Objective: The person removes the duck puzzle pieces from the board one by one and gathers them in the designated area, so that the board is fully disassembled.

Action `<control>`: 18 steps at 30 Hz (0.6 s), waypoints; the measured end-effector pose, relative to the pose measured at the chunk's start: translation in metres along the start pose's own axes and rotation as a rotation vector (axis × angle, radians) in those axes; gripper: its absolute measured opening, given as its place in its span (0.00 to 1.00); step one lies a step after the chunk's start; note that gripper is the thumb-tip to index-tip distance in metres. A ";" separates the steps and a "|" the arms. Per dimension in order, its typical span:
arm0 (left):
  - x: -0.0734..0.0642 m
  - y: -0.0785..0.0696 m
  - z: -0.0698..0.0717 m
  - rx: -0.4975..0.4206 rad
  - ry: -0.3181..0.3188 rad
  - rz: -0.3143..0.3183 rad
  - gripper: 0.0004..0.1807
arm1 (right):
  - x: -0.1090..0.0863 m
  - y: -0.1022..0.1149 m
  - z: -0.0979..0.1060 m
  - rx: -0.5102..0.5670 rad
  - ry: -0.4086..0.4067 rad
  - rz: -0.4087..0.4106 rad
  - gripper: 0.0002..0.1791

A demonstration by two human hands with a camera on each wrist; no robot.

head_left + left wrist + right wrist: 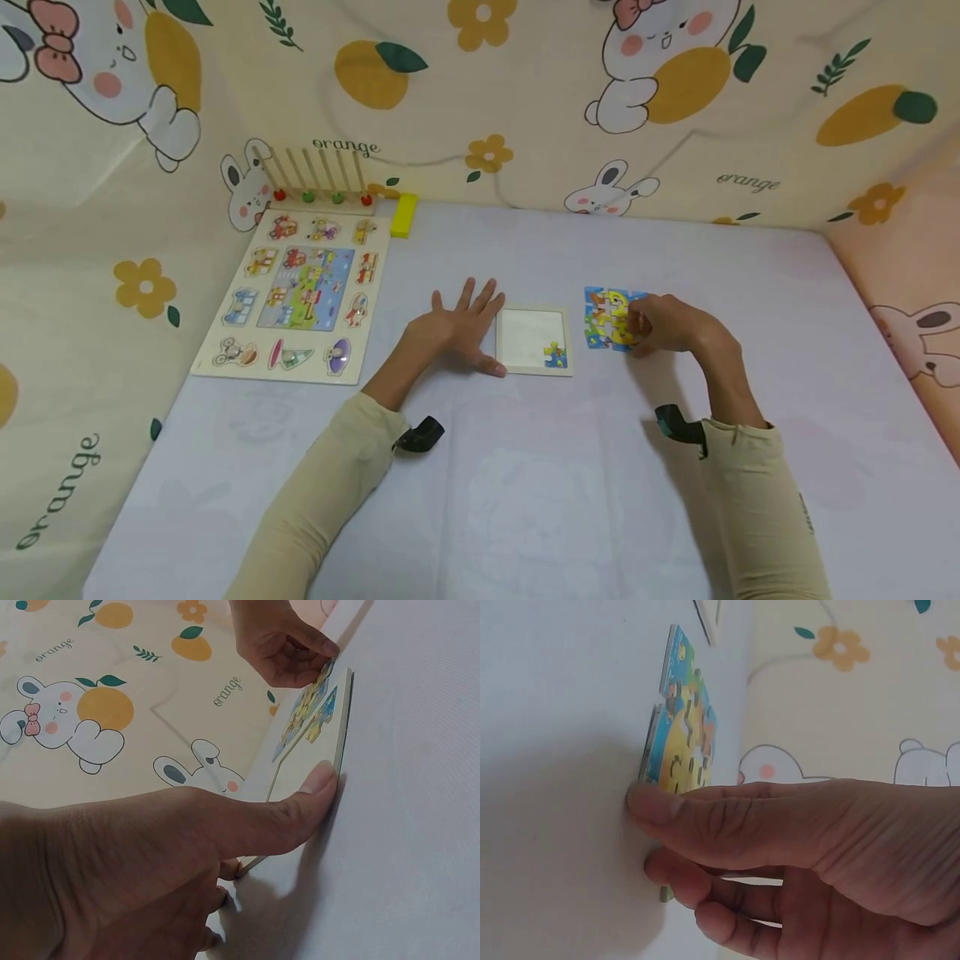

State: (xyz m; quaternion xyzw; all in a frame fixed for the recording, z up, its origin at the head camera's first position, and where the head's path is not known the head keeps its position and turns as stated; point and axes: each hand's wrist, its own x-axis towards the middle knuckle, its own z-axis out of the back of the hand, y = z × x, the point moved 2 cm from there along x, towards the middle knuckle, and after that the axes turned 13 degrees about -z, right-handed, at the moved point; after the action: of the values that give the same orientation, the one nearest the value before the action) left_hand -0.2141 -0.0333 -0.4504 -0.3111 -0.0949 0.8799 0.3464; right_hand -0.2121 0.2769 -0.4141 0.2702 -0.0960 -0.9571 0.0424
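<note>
My left hand lies spread at the left side of a shallow square puzzle tray, its thumb on the tray's near edge. A joined blue-and-yellow jigsaw piece section sits in the tray's lower right corner; the rest of its pale base is bare. To the right of the tray lies a block of joined jigsaw pieces with a colourful picture. At that block's right edge, my right hand pinches a jigsaw piece between thumb and curled fingers, which mostly hide it.
A wooden picture puzzle board lies on the left of the white-covered table. Behind it stands a rack of pegs with red and green beads, beside a yellow block. A patterned cloth hangs along the back.
</note>
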 end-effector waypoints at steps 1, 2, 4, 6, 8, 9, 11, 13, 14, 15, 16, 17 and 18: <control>0.000 0.000 0.000 0.003 0.001 0.002 0.69 | 0.000 0.001 0.000 -0.002 0.002 -0.004 0.15; 0.000 -0.001 0.000 0.006 -0.002 0.003 0.69 | -0.001 0.001 0.000 -0.004 0.006 -0.008 0.15; 0.000 -0.001 -0.001 0.012 -0.004 0.006 0.69 | -0.001 0.002 0.000 -0.009 0.014 -0.020 0.16; 0.001 0.000 -0.002 0.014 -0.005 0.009 0.69 | -0.002 0.003 0.000 -0.015 0.025 -0.034 0.16; 0.001 0.000 -0.002 0.015 -0.005 0.009 0.69 | -0.003 0.005 0.001 -0.026 0.036 -0.048 0.16; 0.001 0.000 -0.002 0.013 -0.006 0.007 0.69 | -0.004 0.005 0.002 -0.032 0.038 -0.054 0.16; 0.001 0.000 -0.001 0.009 -0.005 0.006 0.69 | -0.006 0.006 0.005 -0.047 0.037 -0.059 0.17; 0.001 0.000 -0.001 0.002 -0.005 0.004 0.70 | -0.007 0.008 0.008 -0.053 0.031 -0.053 0.16; 0.001 0.000 -0.001 -0.001 -0.005 0.004 0.70 | -0.008 0.010 0.010 -0.053 0.023 -0.042 0.17; 0.001 0.000 -0.001 -0.004 -0.005 0.003 0.70 | -0.009 0.012 0.011 -0.050 0.017 -0.031 0.16; 0.001 0.000 -0.001 -0.009 -0.004 0.002 0.70 | -0.010 0.014 0.013 -0.043 0.007 -0.014 0.16; 0.002 0.000 0.000 -0.012 -0.006 0.000 0.70 | -0.011 0.017 0.015 -0.029 -0.004 0.008 0.16; 0.002 0.000 0.000 -0.015 -0.008 -0.001 0.70 | -0.013 0.020 0.016 -0.016 -0.014 0.034 0.15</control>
State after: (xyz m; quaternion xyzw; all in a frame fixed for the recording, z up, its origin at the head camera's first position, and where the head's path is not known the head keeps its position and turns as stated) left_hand -0.2149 -0.0322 -0.4515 -0.3101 -0.1031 0.8802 0.3443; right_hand -0.2091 0.2614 -0.3902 0.2617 -0.0934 -0.9587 0.0602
